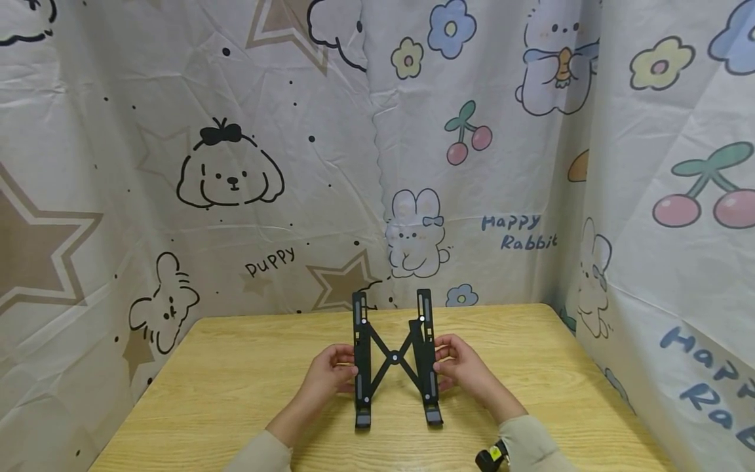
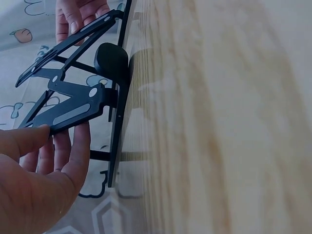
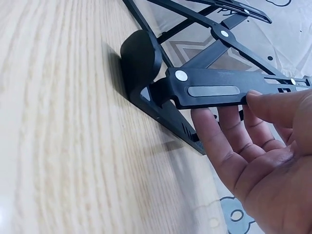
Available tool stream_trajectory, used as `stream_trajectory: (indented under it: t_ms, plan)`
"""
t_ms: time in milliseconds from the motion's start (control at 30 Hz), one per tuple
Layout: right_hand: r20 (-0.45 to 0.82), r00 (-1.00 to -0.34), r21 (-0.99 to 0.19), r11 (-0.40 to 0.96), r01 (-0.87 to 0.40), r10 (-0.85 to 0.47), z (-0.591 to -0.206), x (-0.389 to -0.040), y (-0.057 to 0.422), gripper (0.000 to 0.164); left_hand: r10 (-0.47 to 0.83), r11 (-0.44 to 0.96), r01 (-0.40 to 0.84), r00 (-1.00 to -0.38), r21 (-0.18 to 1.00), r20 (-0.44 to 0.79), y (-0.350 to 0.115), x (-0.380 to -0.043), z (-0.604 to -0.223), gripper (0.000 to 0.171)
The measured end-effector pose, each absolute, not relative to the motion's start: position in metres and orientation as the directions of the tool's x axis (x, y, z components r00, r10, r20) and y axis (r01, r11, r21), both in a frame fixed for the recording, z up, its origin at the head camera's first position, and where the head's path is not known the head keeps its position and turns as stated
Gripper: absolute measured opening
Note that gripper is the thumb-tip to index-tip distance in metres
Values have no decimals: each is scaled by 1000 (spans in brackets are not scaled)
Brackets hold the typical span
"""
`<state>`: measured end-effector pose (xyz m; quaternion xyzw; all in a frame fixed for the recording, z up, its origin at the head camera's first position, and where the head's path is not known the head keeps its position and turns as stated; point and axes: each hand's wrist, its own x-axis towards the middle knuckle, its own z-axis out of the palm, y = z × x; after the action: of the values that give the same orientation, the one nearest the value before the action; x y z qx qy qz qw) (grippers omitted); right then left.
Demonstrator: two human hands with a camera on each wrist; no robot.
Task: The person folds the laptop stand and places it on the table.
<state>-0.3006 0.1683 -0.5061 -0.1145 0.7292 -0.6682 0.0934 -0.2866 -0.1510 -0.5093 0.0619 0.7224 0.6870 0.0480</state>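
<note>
A black folding laptop stand (image 1: 394, 357) stands unfolded on the wooden table, its two long arms joined by crossed bars. My left hand (image 1: 326, 375) pinches the left arm between thumb and fingers. On the opposite side, my right hand (image 1: 464, 368) holds the right arm the same way. The left wrist view shows the left thumb on top of the stand's upper bar (image 2: 73, 113) and the fingers beneath. In the right wrist view, the right thumb lies along the edge of the grey-padded bar (image 3: 214, 83), above the lower base rail.
The light wooden table (image 1: 236, 367) extends around the stand. Behind it and at both sides hangs a cartoon-printed curtain (image 1: 330, 177). A black device with a yellow mark (image 1: 494, 453) is at the right sleeve.
</note>
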Motion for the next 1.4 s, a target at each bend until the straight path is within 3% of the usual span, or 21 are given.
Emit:
stream_trajectory:
  t_ms: [533,1400]
  plan:
    - [-10,-971,-986,166,-31,-240,-504,-296,159,35,166,138,26,-986,990,3,-143,-282,-501,26]
    - [-11,-973,-990,141,-22,-229,-509,-293,141,34,192,178,50,-981,983,15,-136,-288,-504,29]
